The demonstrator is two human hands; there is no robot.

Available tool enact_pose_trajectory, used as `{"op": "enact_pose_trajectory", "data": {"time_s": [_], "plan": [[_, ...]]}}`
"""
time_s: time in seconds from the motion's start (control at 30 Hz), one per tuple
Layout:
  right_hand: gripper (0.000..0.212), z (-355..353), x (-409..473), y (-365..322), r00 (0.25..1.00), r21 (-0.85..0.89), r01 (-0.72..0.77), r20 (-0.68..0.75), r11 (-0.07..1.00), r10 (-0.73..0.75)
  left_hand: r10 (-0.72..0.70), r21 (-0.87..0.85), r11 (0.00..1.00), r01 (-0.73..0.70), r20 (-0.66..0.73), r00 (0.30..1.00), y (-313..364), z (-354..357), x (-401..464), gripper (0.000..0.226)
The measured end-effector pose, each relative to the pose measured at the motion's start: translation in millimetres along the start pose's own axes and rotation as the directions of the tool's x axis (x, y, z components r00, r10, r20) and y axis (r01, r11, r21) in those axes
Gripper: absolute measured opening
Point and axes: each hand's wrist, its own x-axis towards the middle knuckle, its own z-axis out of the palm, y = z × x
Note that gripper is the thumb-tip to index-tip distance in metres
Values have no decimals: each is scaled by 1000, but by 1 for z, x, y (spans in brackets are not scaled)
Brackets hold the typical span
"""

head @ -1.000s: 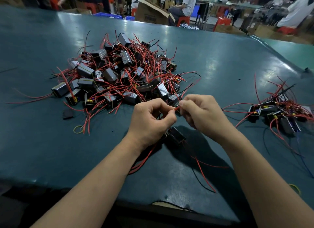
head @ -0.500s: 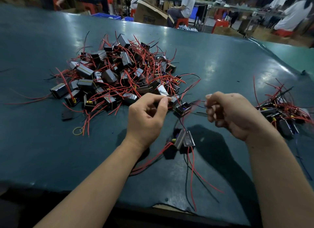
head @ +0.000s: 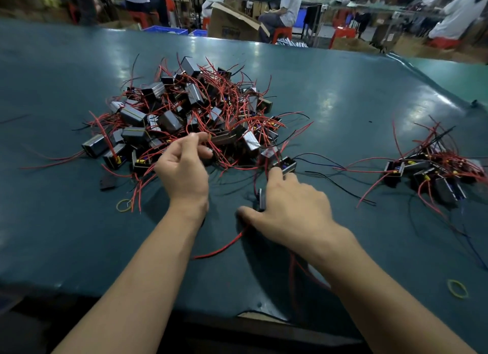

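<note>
A big heap of small black-and-silver boxes with red and black wires point(head: 190, 111) lies on the green table point(head: 343, 95). My left hand point(head: 184, 169) hovers at the heap's near edge, fingers loosely curled, with nothing clearly in it. My right hand point(head: 293, 211) lies low over the table with thumb and fingers spread. A wired box point(head: 261, 199) stands between its thumb and forefinger. Its forefinger tip touches another wired box point(head: 286, 165). Red wires trail from under the palm towards me.
A smaller heap of wired boxes point(head: 433, 171) lies at the right. Yellow rubber bands lie at left point(head: 123, 205) and near right point(head: 457, 288). A black flat piece point(head: 107, 182) lies by the big heap. A cardboard box point(head: 232, 23) and seated people are beyond the table.
My hands have parted. The right hand dropped from mid-air onto the boxes in front of me. The left hand moved up and left to the heap's edge.
</note>
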Motion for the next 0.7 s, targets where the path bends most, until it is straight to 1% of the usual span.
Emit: {"op": "enact_pose_trajectory", "data": {"time_s": [0.07, 0.17, 0.23, 0.3, 0.33, 0.4, 0.47, 0.5, 0.53, 0.57, 0.6, 0.63, 0.67, 0.7], "plan": [[45, -4, 5, 7, 999, 85, -16, 38, 996, 13, -20, -14, 1000, 20, -16, 1000, 0, 0, 2, 23], [34, -15, 12, 31, 995, 186, -47, 90, 981, 31, -14, -18, 1000, 14, 2, 1000, 0, -1, 1, 22], [30, -27, 20, 58, 992, 280, -130, 44, 951, 122, 36, 38, 999, -38, 69, 997, -2, -1, -3, 24], [29, -41, 29, 94, 965, 347, -230, -42, 909, 260, 101, 109, 987, -122, 179, 979, -4, 1, -8, 24], [31, -48, 33, 113, 938, 352, -292, -76, 889, 338, 130, 147, 975, -169, 240, 962, -5, 2, -11, 22], [47, -55, 36, 145, 855, 303, -456, -112, 836, 507, 162, 211, 948, -240, 333, 929, -6, 3, -15, 19], [64, -55, 32, 158, 761, 245, -588, -154, 771, 630, 162, 236, 937, -257, 359, 919, -7, 3, -16, 18], [67, -54, 29, 157, 727, 228, -616, -203, 754, 656, 163, 236, 937, -257, 354, 921, -7, 2, -15, 18], [66, -52, 27, 153, 704, 202, -623, -276, 755, 655, 164, 238, 937, -256, 347, 923, -7, 2, -14, 18], [61, -49, 25, 146, 696, 166, -603, -368, 780, 617, 162, 246, 935, -255, 344, 925, -6, 2, -14, 18], [52, -47, 24, 136, 703, 132, -552, -456, 823, 545, 156, 260, 932, -254, 345, 926, -6, 2, -14, 18], [42, -45, 25, 125, 729, 122, -468, -507, 875, 460, 154, 282, 924, -259, 348, 925, -6, 2, -15, 18], [34, -43, 28, 112, 775, 133, -369, -503, 920, 383, 161, 314, 908, -279, 353, 922, -6, 2, -16, 18], [32, -41, 33, 99, 829, 150, -292, -454, 945, 328, 185, 356, 879, -318, 362, 914, -6, 2, -17, 19]]}}
